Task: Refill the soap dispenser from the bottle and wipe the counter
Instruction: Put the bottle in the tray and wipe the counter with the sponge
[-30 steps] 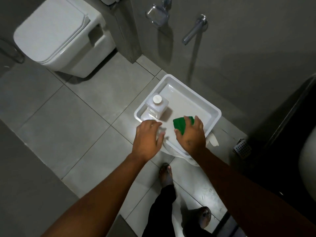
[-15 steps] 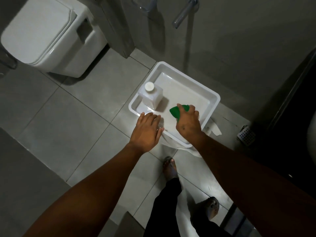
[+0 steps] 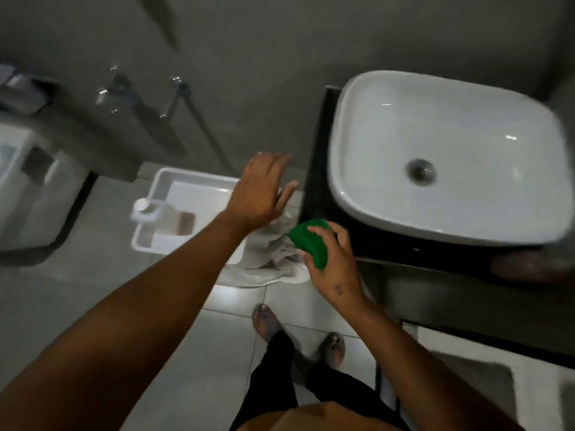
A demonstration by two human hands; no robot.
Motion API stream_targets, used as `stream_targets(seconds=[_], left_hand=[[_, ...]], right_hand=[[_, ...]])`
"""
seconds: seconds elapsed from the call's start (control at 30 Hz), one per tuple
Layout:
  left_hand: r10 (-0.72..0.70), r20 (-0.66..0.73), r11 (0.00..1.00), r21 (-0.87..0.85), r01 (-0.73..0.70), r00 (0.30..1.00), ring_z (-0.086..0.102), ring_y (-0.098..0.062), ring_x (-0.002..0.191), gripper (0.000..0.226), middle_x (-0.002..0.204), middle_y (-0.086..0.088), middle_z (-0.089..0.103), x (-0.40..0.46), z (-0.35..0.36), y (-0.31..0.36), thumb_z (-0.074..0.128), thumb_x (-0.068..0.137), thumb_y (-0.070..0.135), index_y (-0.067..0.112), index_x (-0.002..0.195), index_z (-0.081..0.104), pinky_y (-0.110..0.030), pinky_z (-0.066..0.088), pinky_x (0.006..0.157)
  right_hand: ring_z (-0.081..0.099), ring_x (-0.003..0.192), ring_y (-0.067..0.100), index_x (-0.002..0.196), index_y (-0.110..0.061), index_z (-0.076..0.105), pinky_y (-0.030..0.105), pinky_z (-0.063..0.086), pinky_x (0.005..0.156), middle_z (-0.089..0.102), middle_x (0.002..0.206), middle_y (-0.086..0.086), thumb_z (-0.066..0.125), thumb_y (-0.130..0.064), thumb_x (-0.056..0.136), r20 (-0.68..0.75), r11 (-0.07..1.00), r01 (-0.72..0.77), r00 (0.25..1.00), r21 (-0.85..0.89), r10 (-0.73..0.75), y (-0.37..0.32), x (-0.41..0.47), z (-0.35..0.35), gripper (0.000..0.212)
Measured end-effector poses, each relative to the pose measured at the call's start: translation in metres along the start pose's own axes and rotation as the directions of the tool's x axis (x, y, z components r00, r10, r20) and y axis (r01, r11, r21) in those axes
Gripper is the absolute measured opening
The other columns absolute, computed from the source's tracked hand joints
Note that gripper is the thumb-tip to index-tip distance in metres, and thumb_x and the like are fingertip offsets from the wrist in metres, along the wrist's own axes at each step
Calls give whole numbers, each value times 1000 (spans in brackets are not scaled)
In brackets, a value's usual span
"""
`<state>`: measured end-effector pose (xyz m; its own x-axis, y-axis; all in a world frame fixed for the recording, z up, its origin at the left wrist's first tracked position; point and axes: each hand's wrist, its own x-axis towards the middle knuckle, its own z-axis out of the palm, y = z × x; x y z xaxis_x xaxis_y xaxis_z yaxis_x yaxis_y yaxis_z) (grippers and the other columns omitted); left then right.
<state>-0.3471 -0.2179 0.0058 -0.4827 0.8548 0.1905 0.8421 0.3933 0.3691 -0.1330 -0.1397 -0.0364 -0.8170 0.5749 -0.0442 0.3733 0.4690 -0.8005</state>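
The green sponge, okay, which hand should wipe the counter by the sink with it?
Probably the right hand: it already grips the green sponge beside the dark counter, while the left hand hangs open above the tray.

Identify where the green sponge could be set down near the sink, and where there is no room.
Free: dark counter strip before the basin; tray floor right of the bottle. Crowded: crumpled cloth between tray and cabinet.

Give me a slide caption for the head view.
Right hand holds green sponge beside sink; left hand open above tray.
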Motion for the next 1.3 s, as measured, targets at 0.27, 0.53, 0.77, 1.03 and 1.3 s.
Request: stream_targets(seconds=[0.27,0.53,0.77,1.03,1.3], left_hand=[[378,310,901,96,-424,872,25,-43,153,98,161,-28,32,103,9,59,17,98,72,-7,154,31,-53,21,126],[397,389,856,171,-489,831,19,-39,155,97,163,-23,31,125,13,55,15,96,73,-2,156,31,-52,12,126],[421,369,848,165,-504,829,26,-43,153,89,160,-24,38,126,16,54,23,96,65,-1,153,39,-58,17,125],[459,320,846,127,-518,829,26,-43,152,78,159,-23,40,127,25,44,32,97,55,3,154,40,-57,13,125],[518,387,816,45,-577,763,15,-39,157,85,165,-20,30,142,12,28,24,100,67,6,158,31,-55,14,127]], right_hand=[[56,124,34,135,-12,60,34,43,109,42,143,18,79,-22,87,-400,908,-420,829,13,390,120,-77,-147,53],[46,133,39,135,-12,61,44,45,110,37,155,15,67,-26,95,-431,825,-547,785,-146,444,163,-56,-183,43],[49,121,40,132,-16,65,45,50,101,53,146,12,65,-23,95,-451,773,-536,814,-339,367,135,-39,-146,38],[39,138,42,139,-12,60,44,36,117,48,152,14,59,-23,99,-446,733,-605,774,-311,449,134,-38,-151,42],[26,148,37,152,-22,44,40,29,122,30,165,6,60,-22,96,-150,819,-367,930,-441,336,83,-37,-70,59]])
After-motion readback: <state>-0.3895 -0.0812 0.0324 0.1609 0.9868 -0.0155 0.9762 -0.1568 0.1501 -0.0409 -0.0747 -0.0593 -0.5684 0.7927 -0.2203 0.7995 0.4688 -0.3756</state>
